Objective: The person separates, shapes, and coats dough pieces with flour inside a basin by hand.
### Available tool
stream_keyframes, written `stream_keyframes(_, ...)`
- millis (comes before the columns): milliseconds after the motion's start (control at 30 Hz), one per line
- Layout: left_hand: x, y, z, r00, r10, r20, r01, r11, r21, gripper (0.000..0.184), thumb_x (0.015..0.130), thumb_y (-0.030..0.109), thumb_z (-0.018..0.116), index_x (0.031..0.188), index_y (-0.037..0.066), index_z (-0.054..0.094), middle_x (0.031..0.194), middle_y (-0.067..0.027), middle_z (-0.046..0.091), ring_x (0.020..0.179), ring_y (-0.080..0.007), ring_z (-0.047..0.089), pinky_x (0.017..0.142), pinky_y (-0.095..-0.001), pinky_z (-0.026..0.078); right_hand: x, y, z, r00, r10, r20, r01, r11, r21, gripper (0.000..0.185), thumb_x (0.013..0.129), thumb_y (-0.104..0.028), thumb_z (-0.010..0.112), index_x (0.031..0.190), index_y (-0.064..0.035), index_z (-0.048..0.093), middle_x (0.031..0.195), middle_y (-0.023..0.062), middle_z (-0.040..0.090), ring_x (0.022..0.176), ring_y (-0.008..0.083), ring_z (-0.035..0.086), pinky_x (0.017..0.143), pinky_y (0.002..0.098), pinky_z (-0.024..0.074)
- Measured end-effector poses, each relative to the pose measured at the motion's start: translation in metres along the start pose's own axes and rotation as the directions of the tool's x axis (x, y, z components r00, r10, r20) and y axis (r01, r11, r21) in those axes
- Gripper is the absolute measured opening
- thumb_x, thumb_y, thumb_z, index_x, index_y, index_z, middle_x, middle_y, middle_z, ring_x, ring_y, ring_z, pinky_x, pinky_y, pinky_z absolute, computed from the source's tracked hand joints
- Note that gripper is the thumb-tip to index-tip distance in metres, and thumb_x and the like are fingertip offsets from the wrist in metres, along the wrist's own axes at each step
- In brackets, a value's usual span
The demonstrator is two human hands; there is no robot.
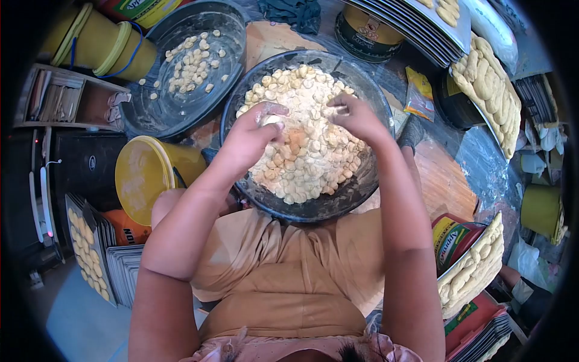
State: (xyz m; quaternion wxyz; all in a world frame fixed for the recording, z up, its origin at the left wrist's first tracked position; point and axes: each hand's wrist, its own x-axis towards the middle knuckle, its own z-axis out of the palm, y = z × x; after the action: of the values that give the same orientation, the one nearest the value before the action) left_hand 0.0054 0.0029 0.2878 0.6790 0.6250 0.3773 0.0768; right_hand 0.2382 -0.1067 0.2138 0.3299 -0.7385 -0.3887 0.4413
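A wide black basin (313, 212) in front of me holds a heap of small pale dough balls (307, 163) dusted with flour. A patch of more orange-brown powder or dough shows near the heap's middle. Over the heap's left side is my left hand (256, 130), floury, its thumb and fingers curled around a pale dough ball (272, 120). My right hand (360, 117) reaches over the right side, fingers bent and apart, the tips close to the dough balls. I see nothing clearly gripped in it.
A second dark basin (136, 111) with scattered dough balls stands at upper left. A yellow bucket (142, 181) lies tilted at my left. Trays of shaped dough (488, 90) rest on stacks and tubs at right. A yellow packet (419, 93) lies beyond my right hand.
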Motion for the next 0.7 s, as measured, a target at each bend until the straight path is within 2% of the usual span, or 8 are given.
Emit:
stream_keyframes(67, 0.001, 0.002, -0.002, 0.998, -0.054, 0.036, 0.048, 0.986, 0.157, 0.028, 0.086, 0.021, 0.063, 0.105, 0.000, 0.062, 0.109, -0.0118, 0.058, 0.101, -0.0228, 0.060, 0.087, -0.0320, 0.043, 0.018, 0.040, 0.015, 0.994, 0.110, -0.029, -0.113, 0.922, -0.371, 0.049, 0.075, -0.025, 0.071, 0.119, -0.0068, 0.058, 0.116, 0.0192, 0.062, 0.110, 0.0301, 0.058, 0.095, 0.0376, 0.0450)
stream_keyframes(167, 0.003, -0.001, -0.006, 0.993, -0.017, 0.118, -0.036, 0.901, 0.433, 0.037, 0.085, 0.034, 0.067, 0.103, 0.002, 0.065, 0.125, -0.0202, 0.053, 0.115, -0.0307, 0.053, 0.097, -0.0366, 0.038, 0.042, 0.129, 0.066, 0.901, 0.350, -0.255, -0.417, 0.863, -0.287, 0.076, 0.074, -0.028, 0.072, 0.140, -0.0153, 0.038, 0.144, 0.0299, 0.029, 0.116, 0.0417, 0.053, 0.100, 0.0405, 0.0429)
stream_keyframes(267, 0.005, -0.012, -0.008, 0.980, 0.091, 0.179, -0.191, 0.699, 0.689, 0.044, 0.083, 0.044, 0.066, 0.106, 0.006, 0.066, 0.142, -0.0301, 0.035, 0.132, -0.0413, 0.035, 0.108, -0.0425, 0.029, 0.040, 0.167, 0.116, 0.856, 0.355, -0.377, -0.441, 0.881, -0.170, 0.077, 0.072, -0.024, 0.075, 0.139, -0.0191, 0.036, 0.146, 0.0278, 0.022, 0.112, 0.0448, 0.054, 0.096, 0.0430, 0.0458)
stream_keyframes(400, 0.002, -0.011, -0.005, 0.977, 0.176, 0.119, -0.197, 0.538, 0.819, 0.052, 0.083, 0.047, 0.063, 0.112, 0.004, 0.062, 0.138, -0.0287, 0.041, 0.128, -0.0423, 0.040, 0.106, -0.0450, 0.030, 0.028, 0.150, 0.130, 0.944, 0.111, -0.310, -0.235, 0.887, -0.398, 0.071, 0.064, -0.017, 0.078, 0.127, -0.0174, 0.046, 0.118, 0.0186, 0.043, 0.102, 0.0404, 0.057, 0.087, 0.0436, 0.0498)
stream_keyframes(500, 0.004, -0.006, -0.010, 0.979, 0.141, 0.150, -0.204, 0.578, 0.790, 0.055, 0.081, 0.047, 0.064, 0.113, 0.003, 0.061, 0.134, -0.0271, 0.046, 0.125, -0.0402, 0.043, 0.102, -0.0453, 0.035, 0.024, 0.148, 0.113, 0.978, 0.066, -0.196, -0.141, 0.907, -0.397, 0.061, 0.068, -0.013, 0.076, 0.122, -0.0162, 0.048, 0.118, 0.0205, 0.047, 0.099, 0.0380, 0.059, 0.085, 0.0435, 0.0504)
stream_keyframes(533, 0.006, -0.005, -0.013, 0.984, 0.098, 0.150, -0.178, 0.628, 0.757, 0.057, 0.081, 0.048, 0.063, 0.115, 0.002, 0.060, 0.132, -0.0267, 0.047, 0.125, -0.0378, 0.044, 0.100, -0.0462, 0.037, 0.021, 0.136, 0.104, 0.975, -0.006, -0.221, -0.071, 0.938, -0.340, 0.055, 0.070, -0.008, 0.074, 0.120, -0.0112, 0.050, 0.111, 0.0169, 0.053, 0.095, 0.0314, 0.061, 0.081, 0.0387, 0.0517)
stream_keyframes(633, 0.013, -0.014, -0.016, 0.992, 0.029, 0.124, -0.101, 0.774, 0.625, 0.062, 0.082, 0.049, 0.063, 0.123, 0.003, 0.056, 0.128, -0.0247, 0.051, 0.124, -0.0333, 0.047, 0.097, -0.0478, 0.040, 0.003, 0.061, 0.062, 0.988, 0.156, 0.017, -0.151, 0.916, 0.372, 0.049, 0.074, -0.007, 0.072, 0.118, -0.0056, 0.051, 0.111, 0.0127, 0.055, 0.096, 0.0230, 0.059, 0.082, 0.0334, 0.0505)
stream_keyframes(700, 0.018, -0.025, -0.011, 0.997, 0.057, 0.046, -0.072, 0.864, 0.498, 0.067, 0.082, 0.048, 0.063, 0.130, 0.004, 0.049, 0.127, -0.0226, 0.051, 0.121, -0.0339, 0.049, 0.095, -0.0477, 0.043, -0.017, 0.007, 0.041, 0.997, 0.020, 0.081, -0.054, 0.892, 0.449, 0.047, 0.075, -0.007, 0.072, 0.117, -0.0034, 0.052, 0.112, 0.0110, 0.055, 0.097, 0.0194, 0.056, 0.079, 0.0306, 0.0507)
